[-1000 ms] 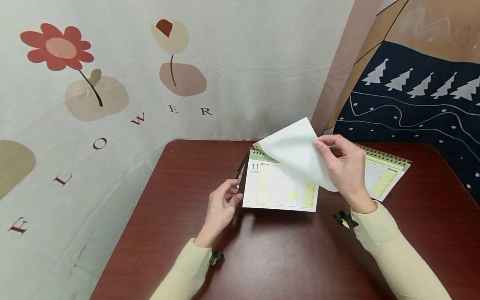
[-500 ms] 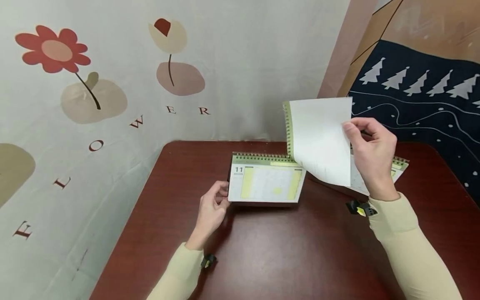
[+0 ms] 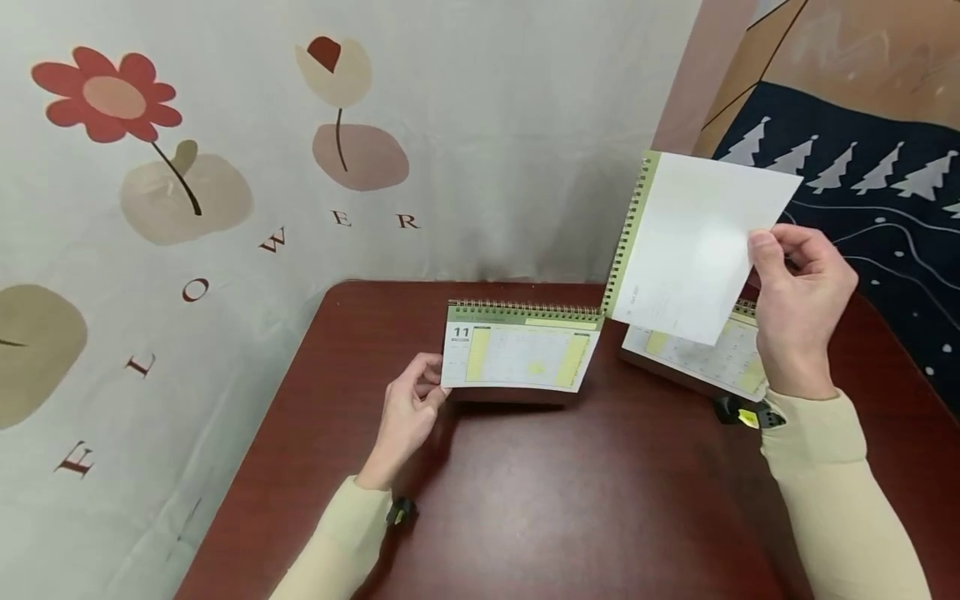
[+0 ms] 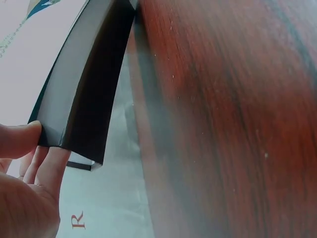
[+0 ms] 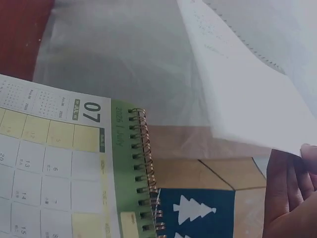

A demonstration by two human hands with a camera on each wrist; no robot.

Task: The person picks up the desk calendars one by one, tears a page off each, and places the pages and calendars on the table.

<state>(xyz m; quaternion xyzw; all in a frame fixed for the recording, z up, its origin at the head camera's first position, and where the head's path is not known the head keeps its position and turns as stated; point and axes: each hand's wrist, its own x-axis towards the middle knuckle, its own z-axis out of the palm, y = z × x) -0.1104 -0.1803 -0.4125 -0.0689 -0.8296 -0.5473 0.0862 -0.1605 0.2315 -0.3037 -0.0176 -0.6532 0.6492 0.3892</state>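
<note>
A desk calendar [image 3: 517, 350] open at a page marked 11 stands tilted on the table, its spiral coil along the top. My left hand [image 3: 408, 408] grips its left edge; in the left wrist view the thumb and fingers pinch the dark stand [image 4: 81, 94]. My right hand [image 3: 802, 292] pinches the edge of a white calendar page [image 3: 697, 242], held up at the right. A row of holes runs down the page's green left border. Its lower left corner lies by the coil's right end; whether it still hangs on the coil I cannot tell.
A second desk calendar [image 3: 697, 358], showing July in the right wrist view, stands at the right behind the page and right hand. Behind the dark red table [image 3: 562, 483] hangs a cloth [image 3: 487, 125] printed with flowers; a tree-patterned cloth [image 3: 900, 225] is at the right.
My right hand has drawn the page up and right, its holed border swinging clear of most of the coil. My left hand and the calendar have shifted left.
</note>
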